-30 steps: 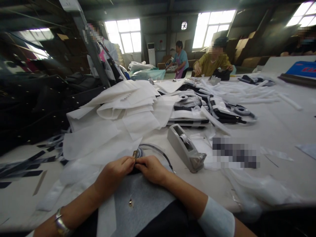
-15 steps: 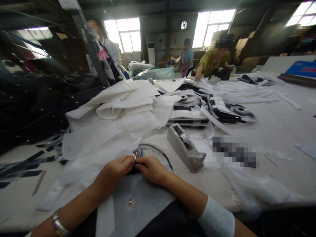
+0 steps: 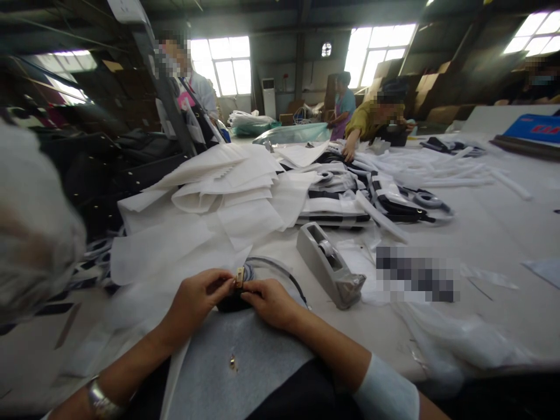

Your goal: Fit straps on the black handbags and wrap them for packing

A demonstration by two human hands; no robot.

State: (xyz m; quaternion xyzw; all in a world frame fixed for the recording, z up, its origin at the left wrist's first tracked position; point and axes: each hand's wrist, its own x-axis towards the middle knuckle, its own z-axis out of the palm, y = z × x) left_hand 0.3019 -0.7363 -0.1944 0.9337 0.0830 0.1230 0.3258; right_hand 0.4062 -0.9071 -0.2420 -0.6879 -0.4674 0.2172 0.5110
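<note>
A small gold-coloured metal clasp [image 3: 240, 277] stands up between my two hands. My left hand [image 3: 207, 291] is closed in a pinch at its left side. My right hand [image 3: 269, 298] pinches from the right, with thumb and fingertips at the clasp's lower edge. Black material [image 3: 233, 303] shows below the clasp, partly hidden by my fingers. Nearer to me lies a grey fabric-like sheet [image 3: 254, 344] with a small gold fitting [image 3: 232, 362] showing on it. Behind my hands a dark cord-like strap [image 3: 286, 271] curves to the right.
A grey tape dispenser [image 3: 330, 265] stands right of my hands. White sheets [image 3: 219, 186] are piled at the back left. Wrapped black-and-white pieces [image 3: 336, 204] lie beyond the dispenser. A co-worker's hand [image 3: 350, 150] reaches over the pile. A blurred white shape [image 3: 35, 233] fills the left edge.
My left fingers have lifted and opened out a little around the clasp, so more of its gold face shows. A blurred white shape has come in at the left.
</note>
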